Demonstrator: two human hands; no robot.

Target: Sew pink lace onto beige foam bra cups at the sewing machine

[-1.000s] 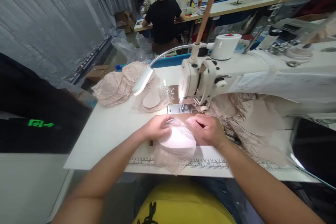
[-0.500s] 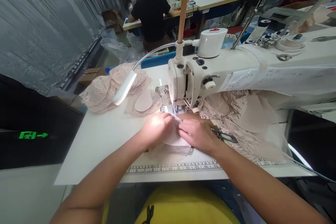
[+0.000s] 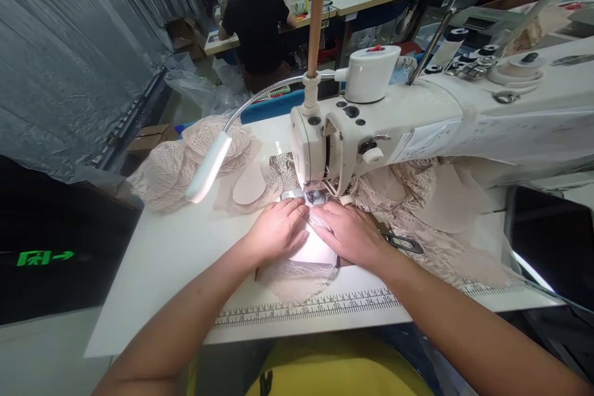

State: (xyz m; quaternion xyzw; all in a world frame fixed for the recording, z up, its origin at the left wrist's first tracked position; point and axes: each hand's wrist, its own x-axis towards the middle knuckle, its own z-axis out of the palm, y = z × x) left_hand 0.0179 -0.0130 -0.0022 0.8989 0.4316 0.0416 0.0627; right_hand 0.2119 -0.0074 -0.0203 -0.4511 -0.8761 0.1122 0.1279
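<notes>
My left hand (image 3: 278,232) lies flat, fingers stretched out, on a pale pink lace piece (image 3: 297,284) with a smooth white panel (image 3: 313,252). My right hand (image 3: 350,232) rests on the right side of that piece, its fingers also extended. Both sets of fingertips are just in front of the presser foot of a white sewing machine (image 3: 310,148); the needle itself is too small to make out. Beside my right wrist are black thread snips (image 3: 404,243), partly hidden by the hand.
Stacked lace pieces (image 3: 162,167) lie at the left, near a single cut piece (image 3: 249,184). More lace fabric (image 3: 417,198) is heaped right of the needle area. A lamp (image 3: 208,167) hangs over the left side. A ruler strip (image 3: 325,306) runs along the table's front. Ahead sits a co-worker (image 3: 257,25).
Both hands have gone from bent, gathered fingers to lying flatter on the lace piece. More of its white panel shows between them. The camera view has shifted slightly.
</notes>
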